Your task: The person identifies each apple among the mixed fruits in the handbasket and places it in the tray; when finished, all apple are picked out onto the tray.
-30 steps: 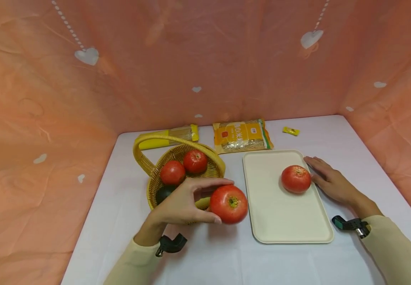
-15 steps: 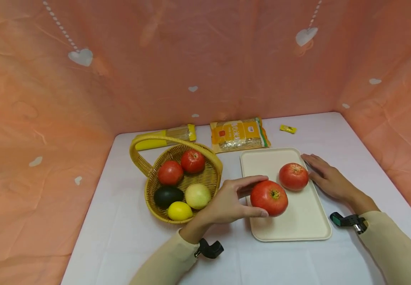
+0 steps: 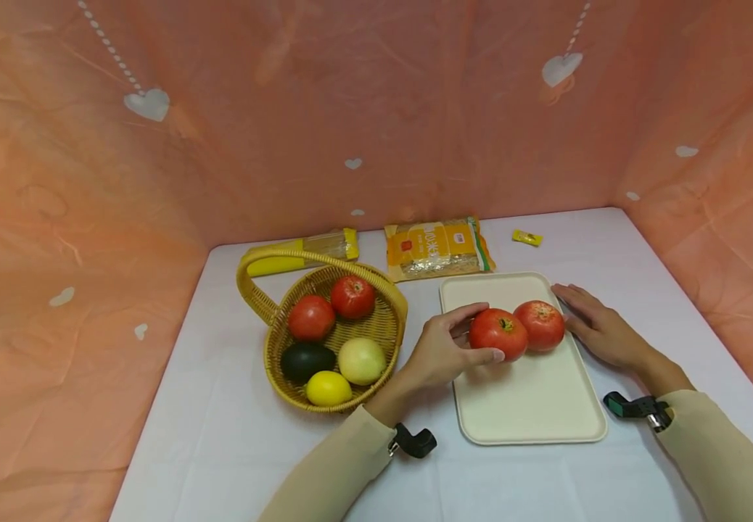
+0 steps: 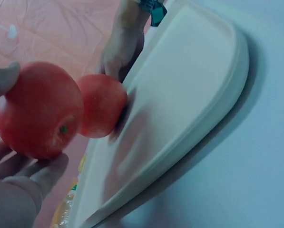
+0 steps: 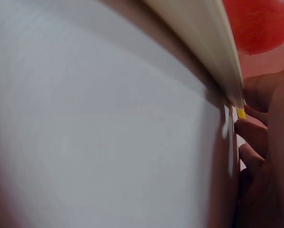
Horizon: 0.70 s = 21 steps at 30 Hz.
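Red tomato (image 3: 495, 336) grasped by left hand (image 3: 440, 351), fingers partly hidden, right hand (image 3: 606, 334) unclenched at tray (image 3: 533, 406) edge, fingers shadowed.

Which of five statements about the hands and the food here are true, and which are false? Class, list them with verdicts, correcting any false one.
1. The left hand holds a red tomato. True.
2. Two other tomatoes lie in the basket. True.
3. The right hand is inside the basket. False: it is at the edge of the tray.
4. The small yellow packet lies on the table. True.
5. The lemon lies on the tray. False: it is in the basket.
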{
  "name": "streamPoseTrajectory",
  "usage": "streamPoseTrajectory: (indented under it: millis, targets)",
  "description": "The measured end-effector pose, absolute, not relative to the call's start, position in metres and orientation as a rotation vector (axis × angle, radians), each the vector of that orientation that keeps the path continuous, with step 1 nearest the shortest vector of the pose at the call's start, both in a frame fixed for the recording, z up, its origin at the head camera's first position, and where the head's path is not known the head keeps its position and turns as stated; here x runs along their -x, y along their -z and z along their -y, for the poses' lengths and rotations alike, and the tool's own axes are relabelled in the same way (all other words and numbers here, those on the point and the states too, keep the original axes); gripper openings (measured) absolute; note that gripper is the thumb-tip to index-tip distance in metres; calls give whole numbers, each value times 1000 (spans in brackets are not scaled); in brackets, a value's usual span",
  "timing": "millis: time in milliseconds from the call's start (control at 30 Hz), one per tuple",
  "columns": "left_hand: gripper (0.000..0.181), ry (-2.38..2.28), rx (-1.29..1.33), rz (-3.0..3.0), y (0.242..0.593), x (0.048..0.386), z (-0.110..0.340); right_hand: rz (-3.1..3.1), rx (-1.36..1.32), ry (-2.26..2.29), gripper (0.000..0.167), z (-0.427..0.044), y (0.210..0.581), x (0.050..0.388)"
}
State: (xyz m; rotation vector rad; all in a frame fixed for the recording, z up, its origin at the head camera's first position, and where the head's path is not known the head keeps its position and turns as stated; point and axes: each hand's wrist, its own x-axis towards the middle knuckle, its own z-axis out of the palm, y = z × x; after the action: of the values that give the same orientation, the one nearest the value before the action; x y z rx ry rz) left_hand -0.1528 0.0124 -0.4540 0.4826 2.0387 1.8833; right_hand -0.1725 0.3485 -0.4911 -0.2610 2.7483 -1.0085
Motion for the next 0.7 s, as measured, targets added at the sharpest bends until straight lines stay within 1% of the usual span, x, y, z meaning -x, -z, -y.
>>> streamPoseTrajectory:
  millis: [233,433,700]
  targets:
    - [75,-1823,-422,-2175,465,165,-22,-2745,256,1010,66,-347,493,172]
    - [78,-1742,-366,-2276,477,167,-22,-2755,274,1010,65,-347,496,173]
    - [78,-1797,-427,-2149,484,175,-27,-2752,253,1037,65,-348,495,173]
